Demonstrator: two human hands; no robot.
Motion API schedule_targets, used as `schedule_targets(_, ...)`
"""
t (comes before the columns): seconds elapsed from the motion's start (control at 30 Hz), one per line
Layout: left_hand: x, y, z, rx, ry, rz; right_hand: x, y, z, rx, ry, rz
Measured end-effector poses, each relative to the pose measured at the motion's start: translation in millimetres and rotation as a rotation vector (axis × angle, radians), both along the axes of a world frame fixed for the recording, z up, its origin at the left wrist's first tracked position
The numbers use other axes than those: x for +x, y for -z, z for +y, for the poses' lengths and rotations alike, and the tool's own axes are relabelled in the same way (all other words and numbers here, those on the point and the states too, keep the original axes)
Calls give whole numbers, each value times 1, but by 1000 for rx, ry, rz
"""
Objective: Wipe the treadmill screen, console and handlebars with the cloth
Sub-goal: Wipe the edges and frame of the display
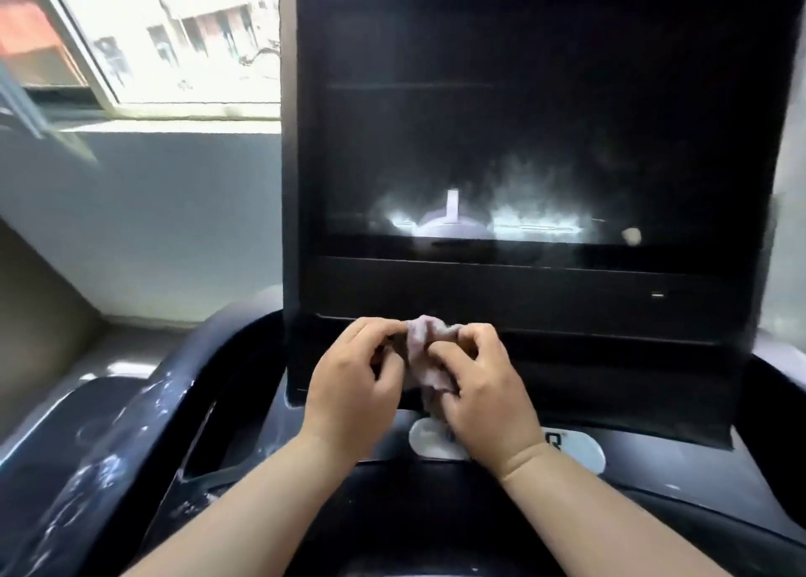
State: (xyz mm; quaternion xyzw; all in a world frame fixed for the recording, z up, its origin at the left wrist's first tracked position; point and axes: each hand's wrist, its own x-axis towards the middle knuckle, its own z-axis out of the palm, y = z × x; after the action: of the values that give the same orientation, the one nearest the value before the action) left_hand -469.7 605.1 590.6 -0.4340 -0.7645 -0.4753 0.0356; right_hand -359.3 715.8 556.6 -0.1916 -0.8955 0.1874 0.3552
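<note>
**Both hands bunch the cloth below the treadmill screen**

Cloth [429, 358] is small, pale pinkish-grey, crumpled, held up betw. both hands in front of the screen's lower bezel, just above the console [654, 459]. Left hand [355, 380] has fingers curled, thumb + forefinger pinching the cloth's upper left edge. Right hand [482, 384] also curled, fingertips gripping the cloth's right side; lower part of cloth hangs down betw. the two palms. Both forearms come in from bottom of view.

Screen [523, 140] is large, dark, upright, w/ hazy pale streaks and bright reflections across its lower third. Left handlebar [144, 424] is glossy dark, curving down at lower left, w/ whitish smears on it. A light oval panel [580, 448] sits on the console, partly hidden by the right hand. Window [152, 36] at upper left shows buildings outside.
</note>
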Motion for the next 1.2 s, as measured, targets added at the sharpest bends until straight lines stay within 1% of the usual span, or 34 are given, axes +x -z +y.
schedule_targets(0.07, -24, 3, -18, 71, -171, -108, -26, 2, -19, -5, -22, -110)
schedule_targets(0.1, -40, 7, -28, 70, -263, -185, -40, 2, -29, -6, -36, -161)
schedule_targets(0.17, -74, 16, -45, 1, -383, -330, -69, 0, -47, 24, -75, -155)
schedule_targets(0.2, -88, 20, -51, -51, -393, -366, -83, -1, -54, 39, -92, -121)
schedule_targets(0.27, -108, 25, -59, -126, -349, -384, -104, 2, -64, 24, -120, -113)
schedule_targets(0.4, -117, 26, -61, -111, -183, -315, -109, 23, -66, 228, -217, -228)
schedule_targets(0.47, -119, 28, -59, -87, -127, -280, -103, 22, -62, 223, -242, -326)
schedule_targets(0.53, -119, 31, -58, -48, -92, -225, -95, 13, -57, 193, -217, -421)
schedule_targets(0.63, -118, 31, -55, 20, -32, -33, -72, 8, -45, 110, -83, -468)
schedule_targets(0.73, -106, 24, -48, 46, 132, 160, -39, 9, -30, -14, 144, -396)
schedule_targets(0.8, -96, 22, -39, 26, 262, 250, -19, 10, -20, -103, 325, -332)
schedule_targets(0.9, -85, 27, -25, -42, 406, 307, 15, 7, -3, -203, 601, -296)
schedule_targets(1.0, -74, 32, -14, -95, 469, 318, 70, 3, 32, -325, 997, -269)
schedule_targets(1.03, -68, 32, -10, -103, 481, 322, 88, 1, 43, -374, 1102, -270)
schedule_targets(1.07, -62, 31, -6, -105, 494, 325, 101, -3, 50, -416, 1161, -296)
schedule_targets(1.1, -54, 31, -1, -106, 510, 326, 107, -4, 52, -434, 1169, -312)
schedule_targets(1.13, -45, 31, 5, -106, 532, 329, 107, -6, 52, -438, 1126, -301)
schedule_targets(1.2, -26, 29, 18, -110, 580, 348, 98, -5, 45, -403, 929, -250)
